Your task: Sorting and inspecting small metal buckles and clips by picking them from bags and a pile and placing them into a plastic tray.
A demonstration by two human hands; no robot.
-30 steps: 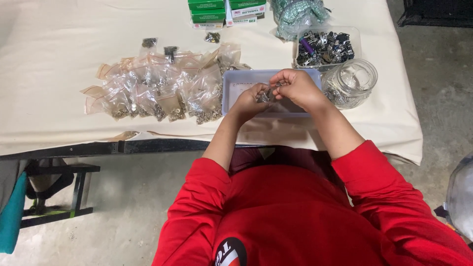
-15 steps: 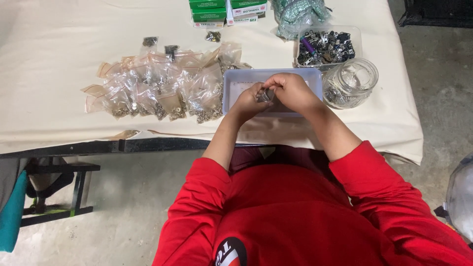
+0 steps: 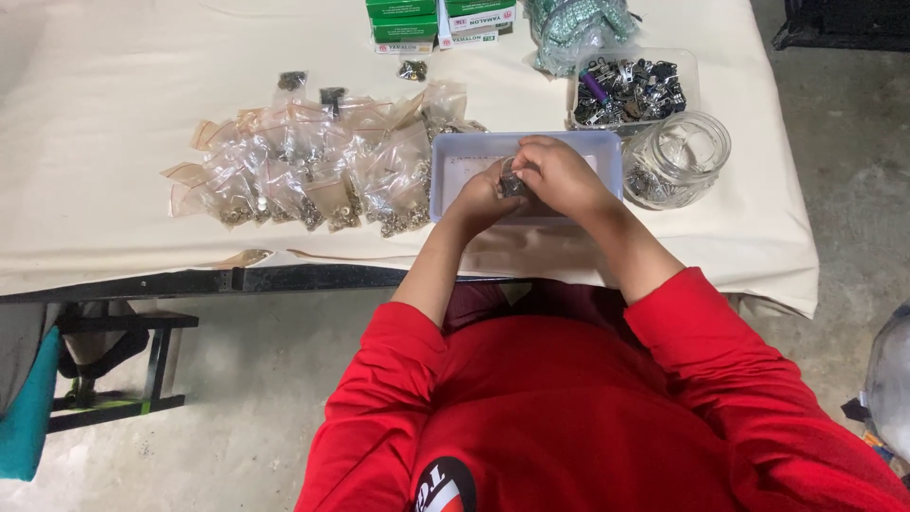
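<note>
Both my hands meet over a shallow pale-blue plastic tray (image 3: 455, 152) on the cream tablecloth. My left hand (image 3: 479, 197) and my right hand (image 3: 561, 175) together pinch a small clear bag of tiny metal parts (image 3: 513, 180) between the fingertips. The right hand curls over the top of the bag and hides most of it. A spread of several small clear bags of metal parts (image 3: 313, 175) lies just left of the tray.
A round glass jar (image 3: 678, 156) with metal bits stands right of the tray. Behind it sits a clear box of metal clips (image 3: 630, 87). Green and white boxes (image 3: 431, 21) and a greenish bundle (image 3: 573, 24) line the far edge. A black frame (image 3: 114, 360) stands below left.
My right hand has closed further over the small bag, and both hands have drawn slightly closer together above the tray.
</note>
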